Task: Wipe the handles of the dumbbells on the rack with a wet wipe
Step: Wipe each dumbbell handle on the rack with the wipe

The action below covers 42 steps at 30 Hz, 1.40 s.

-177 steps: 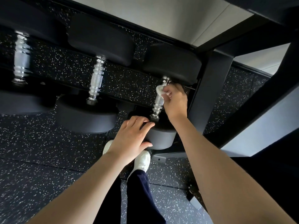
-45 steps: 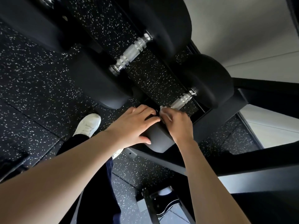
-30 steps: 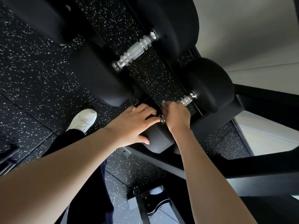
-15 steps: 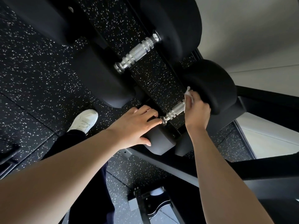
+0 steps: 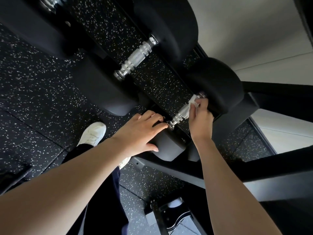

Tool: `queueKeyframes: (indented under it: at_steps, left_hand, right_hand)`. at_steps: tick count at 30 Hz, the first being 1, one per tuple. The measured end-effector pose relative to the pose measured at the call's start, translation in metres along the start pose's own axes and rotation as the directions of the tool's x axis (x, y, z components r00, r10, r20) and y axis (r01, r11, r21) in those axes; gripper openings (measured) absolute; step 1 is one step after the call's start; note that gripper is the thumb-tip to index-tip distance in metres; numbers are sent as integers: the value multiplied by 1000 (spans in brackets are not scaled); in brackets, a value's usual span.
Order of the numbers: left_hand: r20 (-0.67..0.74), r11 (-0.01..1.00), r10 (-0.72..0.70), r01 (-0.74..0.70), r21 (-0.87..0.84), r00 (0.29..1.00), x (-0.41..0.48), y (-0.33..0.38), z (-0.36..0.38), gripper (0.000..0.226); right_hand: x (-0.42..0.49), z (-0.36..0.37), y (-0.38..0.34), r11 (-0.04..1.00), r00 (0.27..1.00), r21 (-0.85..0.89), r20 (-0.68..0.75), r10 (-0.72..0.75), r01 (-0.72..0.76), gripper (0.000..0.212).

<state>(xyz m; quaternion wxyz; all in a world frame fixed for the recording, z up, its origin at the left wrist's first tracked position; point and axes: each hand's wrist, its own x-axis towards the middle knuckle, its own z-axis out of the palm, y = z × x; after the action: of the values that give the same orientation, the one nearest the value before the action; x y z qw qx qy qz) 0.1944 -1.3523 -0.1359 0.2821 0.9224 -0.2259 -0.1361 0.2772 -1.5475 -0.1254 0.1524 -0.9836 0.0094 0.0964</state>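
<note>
Two hands work one handle (image 5: 178, 116). The right hand (image 5: 200, 119) pinches the wipe (image 5: 192, 103) onto the handle's far end. The left hand (image 5: 140, 133) rests on the head (image 5: 169, 146) at the handle's near end, fingers straight. For full coverage, the wipe should wrap the knurling and travel toward the near collar while the head is steadied. A speckled floor (image 5: 33, 99) lies beneath the handle and a pale wall (image 5: 254, 31) stands beyond it.

The right hand (image 5: 201, 119) has slid the wet wipe (image 5: 192, 103) along the handle (image 5: 177, 117) to its far end.
</note>
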Motion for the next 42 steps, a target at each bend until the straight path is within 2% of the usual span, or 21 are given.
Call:
queueKeyframes:
  at_steps: [6, 13, 19, 24, 30, 34, 37, 42]
  left_hand:
    - [70, 998, 4, -9, 67, 998, 0, 8, -14, 72]
    - [-22, 972, -60, 64, 226, 998, -18, -6, -50, 68]
    - [-63, 934, -142, 155, 322, 988, -33, -52, -89, 68]
    - [-75, 922, -161, 177, 343, 984, -36, -91, -107, 74]
    - [-24, 946, -155, 156, 283, 988, -40, -122, -121, 77]
    - [1, 966, -114, 110, 235, 994, -36, -131, -120, 77]
    - [-9, 975, -98, 98, 198, 995, -36, -137, -117, 75]
    - [-26, 982, -89, 92, 164, 996, -39, -141, -112, 75]
  right_hand:
    - [-10, -6, 4, 989, 999, 143, 26, 38, -42, 16]
    - [-27, -26, -1, 990, 998, 136, -65, -20, 29, 16]
    - [-20, -19, -52, 970, 996, 238, -86, -23, 43, 12]
    - [-1, 3, -108, 974, 991, 225, -135, -9, 40, 13]
    - [30, 29, -171, 962, 974, 266, -198, 108, -53, 11]
    - [54, 43, -197, 927, 934, 320, -228, 275, -195, 14]
    - [70, 49, -205, 867, 880, 391, -228, 416, -308, 18]
    - [89, 60, -222, 726, 728, 611, -335, 598, -316, 12]
